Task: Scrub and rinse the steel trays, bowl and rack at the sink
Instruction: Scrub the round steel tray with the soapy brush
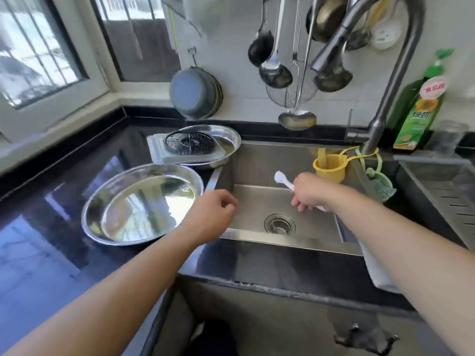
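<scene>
The right hand point(309, 192) has its grip closed round a white brush point(284, 181) over the sink point(259, 155), the left hand point(214, 214) hovers loosely curled and empty beside it, so the next move looks like lifting the near steel tray point(108, 201) from the bench point(38, 240) left of the sink for scrubbing.

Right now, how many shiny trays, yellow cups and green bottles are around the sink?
Shiny steel trays: 2, near tray and far tray
Yellow cups: 1
Green bottles: 1
Total: 4
</scene>
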Demonstrator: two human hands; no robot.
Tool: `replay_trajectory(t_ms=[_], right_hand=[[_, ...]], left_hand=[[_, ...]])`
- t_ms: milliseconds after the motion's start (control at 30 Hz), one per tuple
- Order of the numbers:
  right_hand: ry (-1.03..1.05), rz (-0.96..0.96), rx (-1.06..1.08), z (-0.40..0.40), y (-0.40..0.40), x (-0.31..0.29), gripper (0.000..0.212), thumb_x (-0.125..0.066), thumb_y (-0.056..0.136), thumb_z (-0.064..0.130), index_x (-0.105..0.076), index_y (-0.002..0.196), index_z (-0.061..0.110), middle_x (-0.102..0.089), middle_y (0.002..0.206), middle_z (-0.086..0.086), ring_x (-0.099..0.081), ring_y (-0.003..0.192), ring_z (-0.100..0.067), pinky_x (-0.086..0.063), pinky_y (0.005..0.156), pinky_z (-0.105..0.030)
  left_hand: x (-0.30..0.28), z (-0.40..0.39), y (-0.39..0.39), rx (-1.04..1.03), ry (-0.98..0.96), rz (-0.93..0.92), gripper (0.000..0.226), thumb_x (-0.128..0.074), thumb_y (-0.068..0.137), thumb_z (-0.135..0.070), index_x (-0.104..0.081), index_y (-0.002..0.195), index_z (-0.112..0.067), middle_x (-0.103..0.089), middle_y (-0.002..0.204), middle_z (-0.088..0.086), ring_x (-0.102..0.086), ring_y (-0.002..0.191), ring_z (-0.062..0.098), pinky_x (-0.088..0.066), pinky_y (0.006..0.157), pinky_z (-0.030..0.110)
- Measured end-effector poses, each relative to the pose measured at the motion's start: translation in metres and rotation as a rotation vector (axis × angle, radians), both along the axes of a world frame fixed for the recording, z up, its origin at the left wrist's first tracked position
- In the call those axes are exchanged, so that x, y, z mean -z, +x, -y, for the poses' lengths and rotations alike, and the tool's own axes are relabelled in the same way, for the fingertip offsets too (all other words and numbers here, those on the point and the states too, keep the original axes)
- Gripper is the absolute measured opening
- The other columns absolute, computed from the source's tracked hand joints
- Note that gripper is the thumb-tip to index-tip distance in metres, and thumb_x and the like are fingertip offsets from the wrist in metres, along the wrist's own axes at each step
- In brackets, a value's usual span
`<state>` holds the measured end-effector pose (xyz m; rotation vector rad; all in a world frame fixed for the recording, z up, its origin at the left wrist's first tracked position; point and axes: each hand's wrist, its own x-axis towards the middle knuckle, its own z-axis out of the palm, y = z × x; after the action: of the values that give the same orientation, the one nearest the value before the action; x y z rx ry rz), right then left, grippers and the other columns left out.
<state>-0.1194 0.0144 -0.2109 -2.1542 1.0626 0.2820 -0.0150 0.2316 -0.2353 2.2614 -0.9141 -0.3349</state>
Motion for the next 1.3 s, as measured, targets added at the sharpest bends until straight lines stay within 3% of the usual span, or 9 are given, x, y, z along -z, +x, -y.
replay_trajectory(t_ms=[200, 400, 467, 533, 600, 767, 867, 1133, 1300], right_hand=[[-0.115, -0.022, -0.042, -0.056, -0.005, -0.020, 0.031, -0.040, 0.105, 0.005, -0.063, 0.123, -0.005, -0.074, 0.111, -0.020, -0.051, 0.078, -0.028, -0.036, 0.054, -0.030], [-0.132, -0.014, -0.021, -0.071, -0.005, -0.018, 0.036, -0.037, 0.103, 0.004, -0.060, 0.129, -0.002, -0.074, 0.113, -0.019, -0.052, 0.078, -0.029, -0.037, 0.056, -0.031], [-0.126, 0.003, 0.008, -0.067, -0.003, -0.018, 0.036, -0.037, 0.102, 0.004, -0.060, 0.130, -0.002, -0.074, 0.110, -0.019, -0.051, 0.077, -0.029, -0.036, 0.056, -0.031], [-0.115, 0.044, 0.021, -0.065, -0.002, -0.018, 0.036, -0.034, 0.102, 0.002, -0.056, 0.131, -0.001, -0.074, 0.104, -0.015, -0.051, 0.071, -0.026, -0.033, 0.054, -0.029], [-0.081, 0.132, 0.050, -0.063, -0.003, -0.018, 0.038, -0.029, 0.101, -0.001, -0.052, 0.131, 0.005, -0.068, 0.092, -0.013, -0.049, 0.061, -0.021, -0.030, 0.052, -0.027], [-0.029, 0.236, 0.118, -0.054, -0.006, -0.010, 0.037, -0.030, 0.098, 0.002, -0.054, 0.126, 0.010, -0.071, 0.090, -0.015, -0.051, 0.056, -0.021, -0.031, 0.048, -0.024], [0.030, 0.269, 0.183, -0.049, -0.006, -0.007, 0.033, -0.035, 0.099, 0.005, -0.055, 0.124, 0.007, -0.069, 0.084, -0.012, -0.050, 0.056, -0.020, -0.031, 0.047, -0.024], [0.091, 0.306, 0.217, -0.046, -0.015, -0.007, 0.028, -0.038, 0.100, 0.003, -0.057, 0.120, 0.005, -0.068, 0.079, -0.012, -0.050, 0.054, -0.018, -0.031, 0.045, -0.022], [0.064, 0.341, 0.261, -0.021, -0.040, -0.020, 0.030, -0.037, 0.100, 0.005, -0.062, 0.116, 0.001, -0.072, 0.088, -0.018, -0.053, 0.060, -0.023, -0.032, 0.044, -0.023]], left_hand=[[-0.016, -0.132, 0.044, -0.295, 0.130, 0.176, 0.024, -0.053, 0.093, -0.010, -0.074, 0.103, -0.014, -0.073, 0.110, 0.007, -0.065, 0.108, 0.031, -0.046, 0.084, 0.034], [0.001, -0.192, 0.077, -0.652, 0.172, 0.216, 0.043, -0.054, 0.097, -0.023, -0.042, 0.137, -0.013, -0.045, 0.134, 0.022, -0.061, 0.110, 0.048, -0.048, 0.090, 0.050], [0.002, -0.194, 0.089, -0.737, 0.163, -0.021, 0.044, -0.055, 0.099, -0.027, -0.044, 0.135, -0.003, -0.056, 0.121, 0.023, -0.066, 0.095, 0.043, -0.053, 0.073, 0.040], [0.006, -0.190, 0.098, -0.761, -0.063, -0.381, 0.033, -0.060, 0.101, -0.015, -0.054, 0.124, 0.008, -0.060, 0.090, 0.021, -0.062, 0.064, 0.032, -0.051, 0.041, 0.030], [0.008, -0.186, 0.103, -0.784, -0.244, -0.556, 0.013, -0.057, 0.100, 0.001, -0.058, 0.112, 0.008, -0.054, 0.077, 0.017, -0.054, 0.058, 0.028, -0.048, 0.032, 0.024], [0.013, -0.180, 0.095, -0.834, -0.387, -0.709, 0.019, -0.045, 0.093, 0.014, -0.054, 0.094, -0.002, -0.052, 0.076, 0.012, -0.053, 0.063, 0.021, -0.051, 0.035, 0.023], [0.019, -0.179, 0.079, -0.866, -0.485, -0.751, 0.020, -0.045, 0.095, 0.012, -0.056, 0.104, -0.003, -0.056, 0.080, 0.012, -0.055, 0.065, 0.020, -0.053, 0.045, 0.029], [-0.019, -0.161, 0.040, -0.853, -0.641, -0.644, 0.017, -0.041, 0.094, 0.009, -0.052, 0.090, -0.003, -0.049, 0.063, 0.012, -0.044, 0.032, 0.011, -0.035, 0.033, 0.015], [-0.049, -0.123, 0.017, -0.716, -0.639, -0.617, 0.020, -0.042, 0.091, 0.011, -0.054, 0.102, -0.001, -0.048, 0.066, 0.012, -0.043, 0.037, 0.012, -0.033, 0.033, 0.016]])
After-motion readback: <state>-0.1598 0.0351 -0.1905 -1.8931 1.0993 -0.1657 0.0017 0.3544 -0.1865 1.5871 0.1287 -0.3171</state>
